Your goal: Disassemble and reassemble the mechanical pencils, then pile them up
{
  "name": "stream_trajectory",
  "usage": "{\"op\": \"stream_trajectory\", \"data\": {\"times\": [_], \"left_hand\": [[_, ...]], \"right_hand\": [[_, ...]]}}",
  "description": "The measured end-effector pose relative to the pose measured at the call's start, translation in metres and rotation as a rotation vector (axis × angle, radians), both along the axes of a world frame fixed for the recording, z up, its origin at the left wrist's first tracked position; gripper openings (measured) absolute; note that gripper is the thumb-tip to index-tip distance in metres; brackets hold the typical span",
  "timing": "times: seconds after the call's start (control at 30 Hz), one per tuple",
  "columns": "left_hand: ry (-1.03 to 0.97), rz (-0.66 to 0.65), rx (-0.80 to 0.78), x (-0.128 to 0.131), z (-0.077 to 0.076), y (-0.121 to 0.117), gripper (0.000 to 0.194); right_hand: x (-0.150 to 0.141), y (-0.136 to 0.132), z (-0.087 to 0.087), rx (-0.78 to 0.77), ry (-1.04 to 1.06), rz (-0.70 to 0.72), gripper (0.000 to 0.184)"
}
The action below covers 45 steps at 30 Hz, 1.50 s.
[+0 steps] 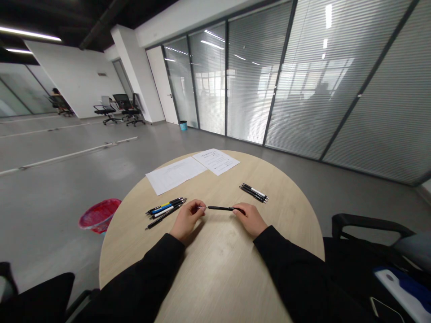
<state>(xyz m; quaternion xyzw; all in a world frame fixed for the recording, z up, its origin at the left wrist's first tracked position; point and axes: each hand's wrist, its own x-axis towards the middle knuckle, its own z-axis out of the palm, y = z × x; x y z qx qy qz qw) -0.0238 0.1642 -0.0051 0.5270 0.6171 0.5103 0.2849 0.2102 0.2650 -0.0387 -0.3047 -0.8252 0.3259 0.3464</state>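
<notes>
Your black sleeves (141, 273) rest on the near edge of the round table (218, 269). Your left hand (187, 220) and right hand (251, 220) are both closed on one black pen (222, 207), holding it level between them. A loose bunch of pens (164, 213) lies just beside your left hand, a second bunch of pens (254, 193) toward the right edge, and two sheets of paper (175, 176) at the far edge.

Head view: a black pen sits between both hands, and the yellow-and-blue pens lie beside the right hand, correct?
No: the head view shows the yellow-and-blue pens beside the left hand, not the right hand. The black pen between both hands stands.
</notes>
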Motion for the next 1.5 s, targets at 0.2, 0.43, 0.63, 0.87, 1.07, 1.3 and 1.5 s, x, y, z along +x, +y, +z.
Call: {"op": "stream_trajectory", "data": {"times": [0.2,0.43,0.63,0.87,1.07,1.3,1.5], "left_hand": [[-0.124,0.021,-0.032,0.001,0.003,0.0,0.032],[-0.268,0.046,-0.02,0.0,-0.001,0.001,0.047],[-0.319,0.124,0.042,-0.003,-0.005,0.004,0.037],[0.066,0.145,0.023,-0.009,-0.008,0.003,0.027],[0.51,0.007,-0.052,0.0,-0.001,-0.003,0.022],[0.59,-0.219,-0.059,0.004,-0.008,-0.004,0.015],[0.636,-0.277,-0.047,0.003,-0.011,-0.004,0.017]], "right_hand": [[0.0,0.001,0.0,-0.004,0.006,0.002,0.019],[-0.001,0.001,-0.001,-0.012,0.01,0.007,0.019],[0.0,0.0,0.0,-0.021,0.026,0.005,0.02],[0.0,0.002,-0.001,-0.047,0.046,-0.023,0.021],[0.001,0.003,-0.001,-0.055,0.052,-0.051,0.023],[0.001,0.004,-0.002,-0.057,0.054,-0.069,0.024],[0.001,0.005,-0.001,-0.047,0.045,-0.071,0.024]]}}
